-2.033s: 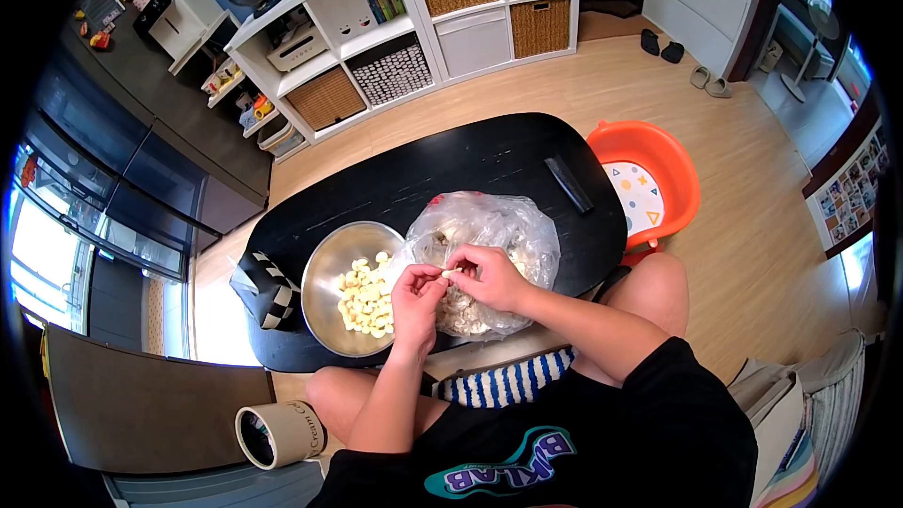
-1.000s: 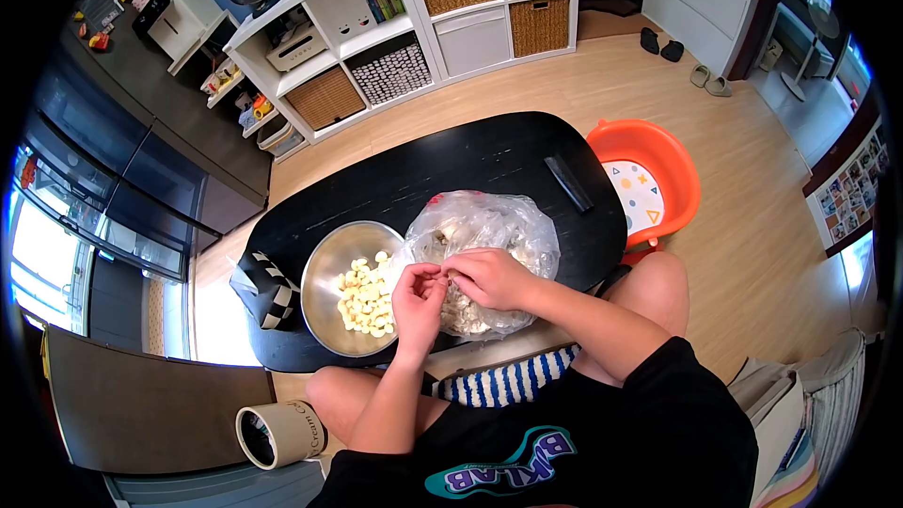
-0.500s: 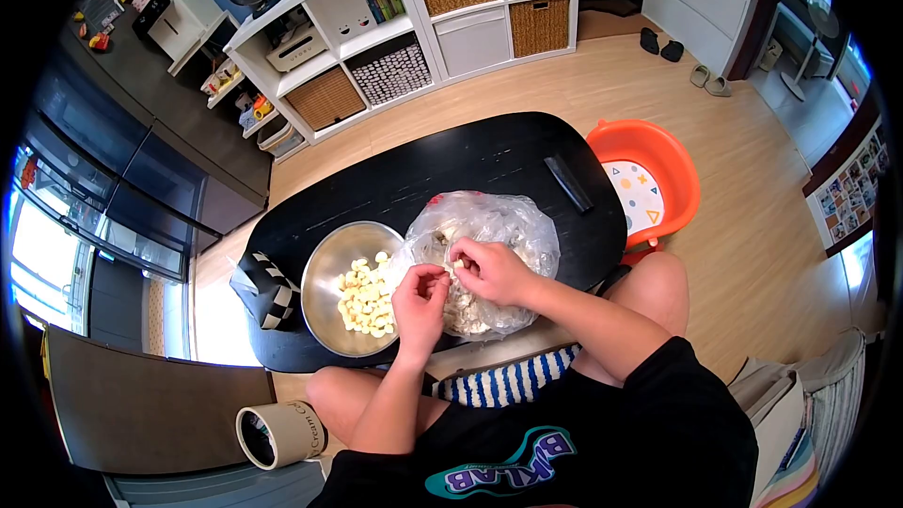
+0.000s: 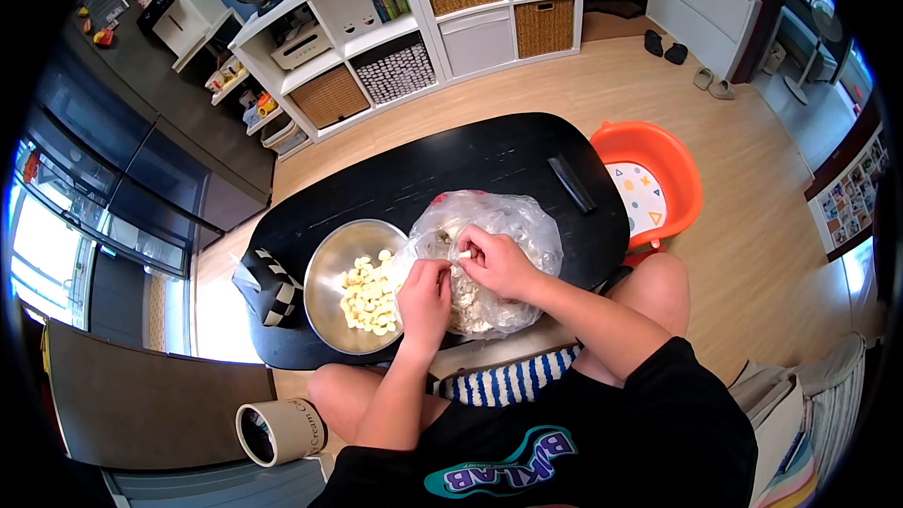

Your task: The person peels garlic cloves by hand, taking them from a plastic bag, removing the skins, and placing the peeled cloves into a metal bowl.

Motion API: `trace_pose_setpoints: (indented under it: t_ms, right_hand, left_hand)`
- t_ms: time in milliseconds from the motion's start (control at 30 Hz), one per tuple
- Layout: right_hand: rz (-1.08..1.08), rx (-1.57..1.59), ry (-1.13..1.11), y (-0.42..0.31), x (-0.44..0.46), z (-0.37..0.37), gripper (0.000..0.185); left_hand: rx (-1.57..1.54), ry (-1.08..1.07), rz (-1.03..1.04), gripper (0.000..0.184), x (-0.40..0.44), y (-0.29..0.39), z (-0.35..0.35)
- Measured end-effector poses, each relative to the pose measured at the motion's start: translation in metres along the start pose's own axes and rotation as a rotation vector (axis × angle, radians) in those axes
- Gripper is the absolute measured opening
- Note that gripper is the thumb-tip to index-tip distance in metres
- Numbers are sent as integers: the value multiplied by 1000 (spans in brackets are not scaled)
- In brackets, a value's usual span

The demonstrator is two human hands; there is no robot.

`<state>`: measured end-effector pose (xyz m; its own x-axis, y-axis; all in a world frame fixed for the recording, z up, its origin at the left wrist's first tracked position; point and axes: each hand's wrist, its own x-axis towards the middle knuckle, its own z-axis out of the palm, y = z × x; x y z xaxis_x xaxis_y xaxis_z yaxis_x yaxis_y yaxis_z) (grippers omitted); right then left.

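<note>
My right hand [image 4: 499, 266] pinches a small pale garlic clove [image 4: 465, 255] above a clear plastic bag [image 4: 527, 226]. Close beside it, my left hand [image 4: 425, 299] has thumb and fingers pressed together near the clove; whatever is between those fingertips is too small to make out. Inside the bag lie whitish garlic skins and pieces [image 4: 470, 312], partly covered by my hands. To the left of the bag stands a steel bowl [image 4: 324, 268] with many peeled garlic cloves [image 4: 370, 296] heaped toward its right side.
The black oval table [image 4: 395, 165] carries a dark bar-shaped object [image 4: 571, 184] at right and a checkered pouch [image 4: 273, 290] at left. An orange seat [image 4: 685, 169] stands past the right edge. A cylindrical bin [image 4: 282, 431] is by my left knee; white shelving [image 4: 442, 85] stands behind.
Both hands have shifted slightly, the right one a little upward and the left a little up and right. The view has tilted marginally. Bowl and bag stay in place.
</note>
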<state>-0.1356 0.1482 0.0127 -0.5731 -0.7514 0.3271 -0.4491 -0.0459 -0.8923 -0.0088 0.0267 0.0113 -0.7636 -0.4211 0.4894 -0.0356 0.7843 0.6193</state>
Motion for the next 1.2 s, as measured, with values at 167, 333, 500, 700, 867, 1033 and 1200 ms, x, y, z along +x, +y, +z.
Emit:
trace_pose_setpoints:
  t_ms: [167, 333, 500, 700, 867, 1033, 1200]
  right_hand:
    - [2, -18, -9, 0, 0, 1, 17]
    - [-2, -51, -18, -1, -1, 1, 15]
    - [3, -60, -13, -2, -1, 1, 15]
    - [62, 120, 70, 16, 3, 1, 13]
    - [242, 648, 44, 21, 8, -5, 13]
    - [215, 585, 22, 19, 8, -5, 11]
    - [220, 576, -26, 16, 9, -8, 10]
  left_hand:
    - [70, -20, 39, 12, 1, -1, 0]
    - [153, -45, 69, 15, 1, -3, -1]
    - [164, -62, 73, 14, 0, -4, 2]
    - [112, -51, -33, 14, 3, -9, 2]
    - [19, -4, -97, 16, 4, -9, -5]
    - [57, -28, -100, 16, 3, -9, -7]
    - [87, -48, -100, 16, 3, -5, -14]
